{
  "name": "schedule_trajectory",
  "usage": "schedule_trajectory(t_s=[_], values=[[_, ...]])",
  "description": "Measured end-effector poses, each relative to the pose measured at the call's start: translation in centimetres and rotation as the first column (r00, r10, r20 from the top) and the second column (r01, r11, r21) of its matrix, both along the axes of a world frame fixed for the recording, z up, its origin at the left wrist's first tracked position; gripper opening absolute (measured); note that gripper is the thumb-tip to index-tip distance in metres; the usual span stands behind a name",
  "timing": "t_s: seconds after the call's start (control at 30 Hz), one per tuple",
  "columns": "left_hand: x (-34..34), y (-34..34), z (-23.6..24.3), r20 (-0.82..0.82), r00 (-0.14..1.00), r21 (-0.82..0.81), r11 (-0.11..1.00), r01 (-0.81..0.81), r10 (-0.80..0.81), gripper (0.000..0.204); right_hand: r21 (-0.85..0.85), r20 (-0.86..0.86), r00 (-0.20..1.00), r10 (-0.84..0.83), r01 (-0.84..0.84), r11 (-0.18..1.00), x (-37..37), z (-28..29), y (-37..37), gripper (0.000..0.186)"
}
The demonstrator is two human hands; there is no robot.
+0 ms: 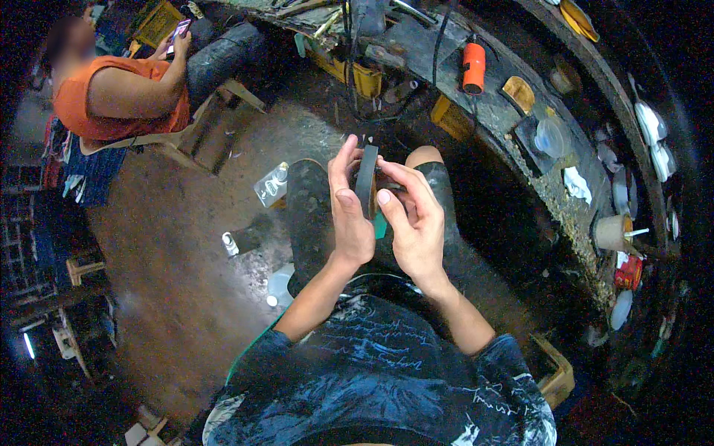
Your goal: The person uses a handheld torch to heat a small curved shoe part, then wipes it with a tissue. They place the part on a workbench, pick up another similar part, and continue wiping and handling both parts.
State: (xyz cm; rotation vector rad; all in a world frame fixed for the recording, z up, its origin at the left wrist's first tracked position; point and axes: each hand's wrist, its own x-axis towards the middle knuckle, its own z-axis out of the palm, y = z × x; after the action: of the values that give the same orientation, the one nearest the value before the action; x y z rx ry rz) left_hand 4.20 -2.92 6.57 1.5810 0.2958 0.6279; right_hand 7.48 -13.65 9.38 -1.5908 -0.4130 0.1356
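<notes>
In front of my lap, a narrow dark grey block (367,178) stands on end between my two hands, with a brownish strip along its right side. My left hand (352,215) presses its palm side and nearly straight fingers along the block's left side. From the right, my right hand (415,219) grips it with bent fingers and thumb. What the fingertips touch behind the block is partly hidden. A small green piece (381,225) shows below the block, between my hands and over my dark trousers; whether it is joined to the block I cannot tell.
A cluttered workbench (513,123) curves along the right, bearing an orange cylinder (474,68) and a plastic container (552,137). Black cables (437,56) hang ahead. Clear bottles (272,184) stand left of my legs. At far left, a seated person (123,97) holds a phone (178,31).
</notes>
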Motion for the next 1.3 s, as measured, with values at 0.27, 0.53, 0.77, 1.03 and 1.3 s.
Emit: schedule_trajectory(t_s=[0.27,0.53,0.77,1.03,1.3], values=[[0.3,-0.8,-0.2,-0.028,1.0,0.02,1.0,-0.005,0.006,0.102,0.122,-0.186,0.979,0.079,-0.057,0.991,0.4,-0.5,-1.3,0.031],[0.5,-1.2,-0.3,-0.059,0.998,-0.016,1.0,-0.001,0.0,0.102,0.228,-0.242,0.958,0.156,-0.1,0.968,1.3,-1.7,-2.0,0.032],[0.9,-0.5,-0.5,0.052,0.996,-0.687,0.721,0.093,-0.079,0.092,0.453,-0.429,0.869,0.248,-0.03,0.891,1.5,-0.9,-3.9,0.029],[1.4,1.1,-1.8,0.394,0.916,-0.903,0.153,0.402,-0.079,0.083,0.619,-0.325,0.913,0.248,0.007,0.786,2.8,3.9,-10.2,0.041],[0.3,3.2,-5.7,0.401,0.912,-0.913,0.044,0.406,-0.083,0.079,-0.256,0.08,0.715,-0.695,0.689,0.679,3.1,-2.2,-21.4,0.046]])
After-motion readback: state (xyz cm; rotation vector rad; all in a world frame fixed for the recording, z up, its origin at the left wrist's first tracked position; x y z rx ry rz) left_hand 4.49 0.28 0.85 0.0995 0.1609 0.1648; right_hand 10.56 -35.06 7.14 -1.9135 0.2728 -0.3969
